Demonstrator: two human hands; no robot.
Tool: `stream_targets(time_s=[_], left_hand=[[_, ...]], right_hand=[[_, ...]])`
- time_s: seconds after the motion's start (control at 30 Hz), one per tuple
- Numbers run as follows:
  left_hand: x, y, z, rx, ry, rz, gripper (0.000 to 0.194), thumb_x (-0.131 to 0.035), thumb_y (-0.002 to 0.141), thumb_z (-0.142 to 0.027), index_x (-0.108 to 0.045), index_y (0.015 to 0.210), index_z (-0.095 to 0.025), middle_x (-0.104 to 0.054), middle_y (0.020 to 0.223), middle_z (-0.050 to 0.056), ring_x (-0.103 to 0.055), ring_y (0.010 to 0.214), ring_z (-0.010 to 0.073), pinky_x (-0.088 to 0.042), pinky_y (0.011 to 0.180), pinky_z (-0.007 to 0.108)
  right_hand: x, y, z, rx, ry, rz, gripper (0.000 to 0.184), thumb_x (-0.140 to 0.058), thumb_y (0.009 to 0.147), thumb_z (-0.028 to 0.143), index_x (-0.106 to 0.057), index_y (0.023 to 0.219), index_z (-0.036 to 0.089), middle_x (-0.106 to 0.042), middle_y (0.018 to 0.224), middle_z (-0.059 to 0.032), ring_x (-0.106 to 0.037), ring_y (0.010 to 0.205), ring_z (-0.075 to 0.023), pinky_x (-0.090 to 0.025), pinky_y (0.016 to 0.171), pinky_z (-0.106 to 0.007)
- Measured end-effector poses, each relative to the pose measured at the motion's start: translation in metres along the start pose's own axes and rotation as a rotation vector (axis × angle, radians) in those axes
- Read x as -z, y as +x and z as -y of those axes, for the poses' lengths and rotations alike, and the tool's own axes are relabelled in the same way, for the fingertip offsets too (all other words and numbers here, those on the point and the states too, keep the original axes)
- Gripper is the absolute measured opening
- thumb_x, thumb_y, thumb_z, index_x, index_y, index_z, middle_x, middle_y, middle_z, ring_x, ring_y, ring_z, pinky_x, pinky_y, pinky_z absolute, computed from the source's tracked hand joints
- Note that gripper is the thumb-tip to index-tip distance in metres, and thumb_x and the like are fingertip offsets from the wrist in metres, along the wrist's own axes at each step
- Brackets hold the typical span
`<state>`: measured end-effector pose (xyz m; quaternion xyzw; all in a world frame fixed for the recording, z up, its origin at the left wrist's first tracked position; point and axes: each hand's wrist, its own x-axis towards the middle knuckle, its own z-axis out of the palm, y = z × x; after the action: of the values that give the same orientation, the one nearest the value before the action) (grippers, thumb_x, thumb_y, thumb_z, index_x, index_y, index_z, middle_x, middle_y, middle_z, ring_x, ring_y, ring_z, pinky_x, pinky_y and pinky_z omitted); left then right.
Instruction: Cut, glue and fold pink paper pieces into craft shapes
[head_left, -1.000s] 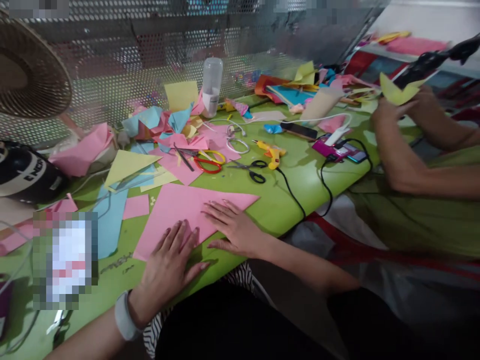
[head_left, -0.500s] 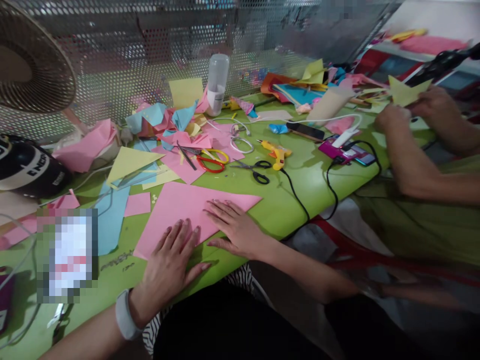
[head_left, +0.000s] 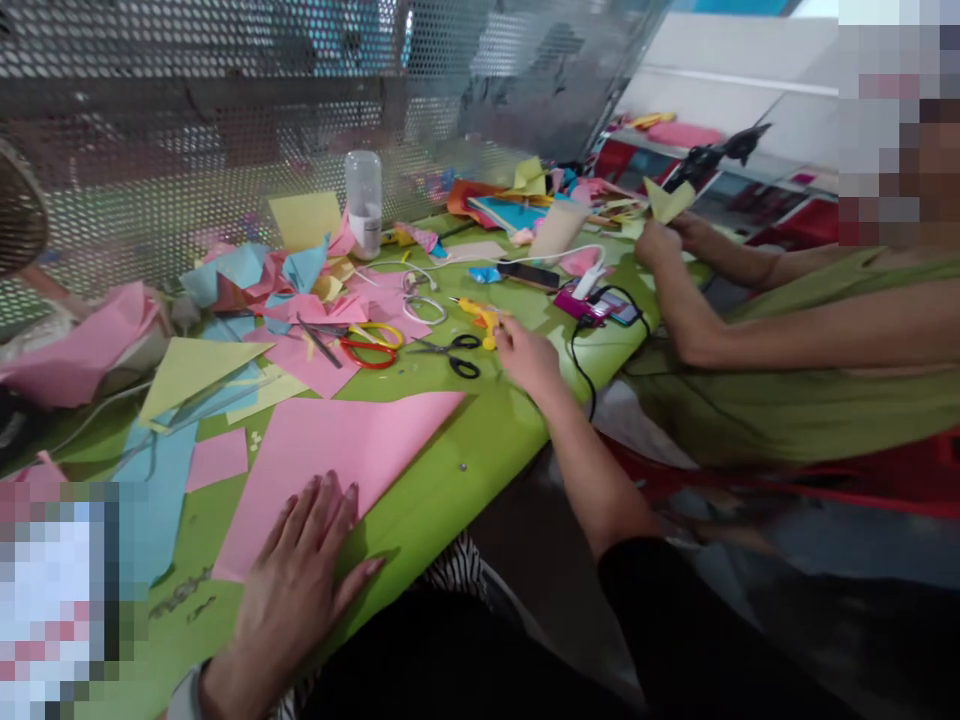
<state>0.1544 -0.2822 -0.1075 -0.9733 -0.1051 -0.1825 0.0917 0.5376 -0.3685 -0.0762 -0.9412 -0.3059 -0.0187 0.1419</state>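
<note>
A folded sheet of pink paper (head_left: 330,440) lies on the green table. My left hand (head_left: 300,560) rests flat on its near edge, fingers stretched out, with a band on the wrist. Farther right, my right hand (head_left: 529,358) has its fingers closed around the handle of a yellow hot glue gun (head_left: 474,312), whose nozzle points left. The fingertips are partly hidden. Just left of that hand are black-handled scissors (head_left: 454,350). Beyond the pink sheet lie scissors with red and yellow handles (head_left: 371,345).
Crumpled coloured paper (head_left: 247,275) and a clear bottle (head_left: 364,205) stand along the perforated metal screen (head_left: 225,130). A purple power strip (head_left: 589,302) with cables sits at right. Beside it, a co-worker's hands (head_left: 664,245) hold folded yellow paper (head_left: 667,200).
My right hand has left the pink paper and moved right and forward to the glue gun, closing on its handle. My left hand stays on the paper. The view has turned right.
</note>
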Motion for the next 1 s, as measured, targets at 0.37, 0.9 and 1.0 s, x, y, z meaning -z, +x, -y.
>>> stream_targets(time_s=[0.37, 0.9, 1.0], left_hand=[[0.0, 0.0, -0.001, 0.014, 0.008, -0.009, 0.067, -0.037, 0.099, -0.062, -0.056, 0.139, -0.012, -0.057, 0.144, 0.019, -0.057, 0.13, 0.0354, -0.052, 0.101, 0.05], [0.004, -0.004, -0.01, 0.076, -0.062, 0.114, 0.07, -0.042, 0.097, -0.063, -0.051, 0.145, -0.014, -0.052, 0.149, 0.019, -0.049, 0.137, 0.0364, -0.047, 0.108, 0.052], [0.003, -0.004, -0.009, 0.07, -0.056, 0.109, 0.07, -0.041, 0.097, -0.064, -0.05, 0.145, -0.013, -0.052, 0.149, 0.019, -0.05, 0.137, 0.0366, -0.048, 0.107, 0.052]], right_hand=[[-0.006, 0.039, -0.03, -0.11, -0.032, 0.008, 0.039, -0.044, 0.096, 0.023, -0.065, 0.127, 0.017, -0.073, 0.117, -0.017, -0.067, 0.109, -0.0312, -0.048, 0.09, -0.04], [-0.04, -0.146, 0.09, 1.128, 0.087, 0.229, 0.077, -0.036, 0.096, 0.069, -0.042, 0.152, 0.016, -0.034, 0.161, -0.012, -0.028, 0.151, -0.0285, -0.023, 0.123, -0.052], [-0.039, -0.142, 0.085, 1.133, 0.088, 0.227, 0.078, -0.033, 0.096, 0.07, -0.042, 0.152, 0.016, -0.033, 0.162, -0.0123, -0.027, 0.151, -0.0278, -0.022, 0.123, -0.051]])
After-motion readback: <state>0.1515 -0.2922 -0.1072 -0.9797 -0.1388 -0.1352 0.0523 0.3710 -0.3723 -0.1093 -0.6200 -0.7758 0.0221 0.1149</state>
